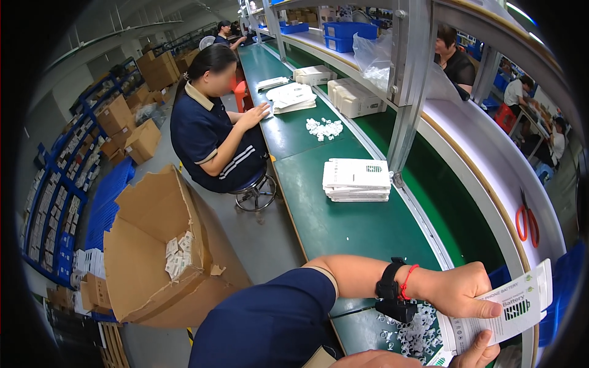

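Observation:
A flat white cardboard battery box (512,306) with dark print and a green battery picture is at the lower right. My left hand (460,291), with a black strap device and red cord at the wrist, grips it with the thumb across its face. My right hand (478,352) pinches its lower edge; part of that hand is cut off by the frame. Beneath the hands, another white printed box piece (440,357) shows only partly. Beside my left wrist lies a heap of small white plastic clips (417,331) on the green table (362,236).
A stack of flat white boxes (356,181) lies farther along the table. Beyond are more clips (324,129) and boxes (291,98) by a seated co-worker (215,116). A large carton (153,245) stands at left. Red scissors (527,221) lie on the right shelf (491,162); a metal post (408,92) rises nearby.

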`<state>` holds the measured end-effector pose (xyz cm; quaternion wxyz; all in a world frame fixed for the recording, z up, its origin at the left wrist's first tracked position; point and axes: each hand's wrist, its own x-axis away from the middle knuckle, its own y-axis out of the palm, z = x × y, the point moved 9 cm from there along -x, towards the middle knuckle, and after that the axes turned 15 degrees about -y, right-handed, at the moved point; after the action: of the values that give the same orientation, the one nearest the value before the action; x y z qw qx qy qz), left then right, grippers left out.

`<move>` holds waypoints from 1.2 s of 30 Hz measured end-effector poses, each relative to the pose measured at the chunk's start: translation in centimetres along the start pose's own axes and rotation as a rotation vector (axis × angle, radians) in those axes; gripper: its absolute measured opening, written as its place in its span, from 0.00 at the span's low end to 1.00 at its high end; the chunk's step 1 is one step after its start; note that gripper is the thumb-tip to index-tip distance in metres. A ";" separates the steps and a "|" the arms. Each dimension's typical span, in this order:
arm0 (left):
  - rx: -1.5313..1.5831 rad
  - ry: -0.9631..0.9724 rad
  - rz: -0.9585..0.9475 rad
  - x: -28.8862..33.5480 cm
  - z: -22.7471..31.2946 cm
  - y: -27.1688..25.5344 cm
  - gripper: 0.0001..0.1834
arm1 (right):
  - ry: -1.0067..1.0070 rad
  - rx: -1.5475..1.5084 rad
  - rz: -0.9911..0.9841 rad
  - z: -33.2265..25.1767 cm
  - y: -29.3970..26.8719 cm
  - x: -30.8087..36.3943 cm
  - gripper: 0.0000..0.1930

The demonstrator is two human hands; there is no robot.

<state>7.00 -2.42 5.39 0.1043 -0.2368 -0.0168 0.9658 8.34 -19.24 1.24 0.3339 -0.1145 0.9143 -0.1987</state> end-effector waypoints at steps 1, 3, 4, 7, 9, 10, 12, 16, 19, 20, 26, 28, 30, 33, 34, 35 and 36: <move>-0.002 -0.001 0.001 -0.1 0.1 -0.1 0.28 | 0.008 -0.017 0.023 0.4 -0.2 0.0 0.22; 0.002 -0.084 -0.035 -0.2 -0.3 0.2 0.28 | -0.005 -0.035 0.041 0.6 -0.1 0.0 0.22; 0.005 -0.081 -0.033 -0.1 -0.1 0.0 0.28 | -0.017 -0.051 0.059 0.6 -0.3 0.0 0.22; 0.006 -0.031 -0.039 0.2 0.9 -0.6 0.25 | -0.112 -0.075 -0.073 0.8 0.4 -0.1 0.18; 0.116 -0.023 0.043 0.1 1.4 -1.9 0.23 | -0.047 -0.017 -0.399 1.5 2.1 0.5 0.15; 0.107 -0.022 0.042 0.1 1.7 -2.3 0.23 | 0.061 0.052 -0.654 1.4 3.2 0.7 0.14; 0.142 -0.059 0.109 0.3 1.7 -3.7 0.21 | 0.031 0.153 -1.045 -5.4 6.4 -1.5 0.09; 0.071 0.012 0.151 0.5 2.9 -3.4 0.21 | 0.121 -0.277 -0.399 0.5 1.1 -0.7 0.16; 0.003 -0.035 0.136 0.2 2.3 -4.0 0.21 | -0.202 -0.713 -0.401 0.5 -0.2 -1.5 0.25; -0.119 -0.075 0.090 0.0 1.7 -3.7 0.21 | -0.194 -0.710 -0.415 1.1 -0.2 -1.5 0.25; -0.337 -0.069 -0.209 -0.2 -0.6 -0.3 0.30 | -0.475 -0.326 0.226 5.8 -5.2 -0.8 0.23; -0.381 -0.112 -0.296 -0.8 -1.6 0.6 0.30 | -0.726 0.138 0.466 8.4 -8.4 0.6 0.21; -0.411 -0.120 -0.306 -0.8 -2.1 0.5 0.31 | -0.957 0.605 0.710 8.2 -8.8 3.1 0.20; -0.425 -0.109 -0.383 -0.2 -2.1 1.1 0.31 | -0.794 0.674 0.668 8.7 -9.3 2.9 0.19; -0.409 -0.092 -0.368 0.0 -2.0 1.1 0.30 | -0.712 0.706 0.644 8.7 -9.4 2.7 0.19; -0.394 -0.075 -0.355 0.1 -1.8 1.0 0.29 | -0.631 0.737 0.620 8.7 -9.5 2.6 0.18; -0.389 -0.074 -0.361 0.1 -1.6 1.4 0.29 | -0.547 0.769 0.591 8.7 -10.1 2.6 0.18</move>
<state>7.36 -3.79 3.80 0.2265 -0.2101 -0.2478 0.9182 12.89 -31.64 -1.83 0.6182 0.2294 0.6492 -0.3792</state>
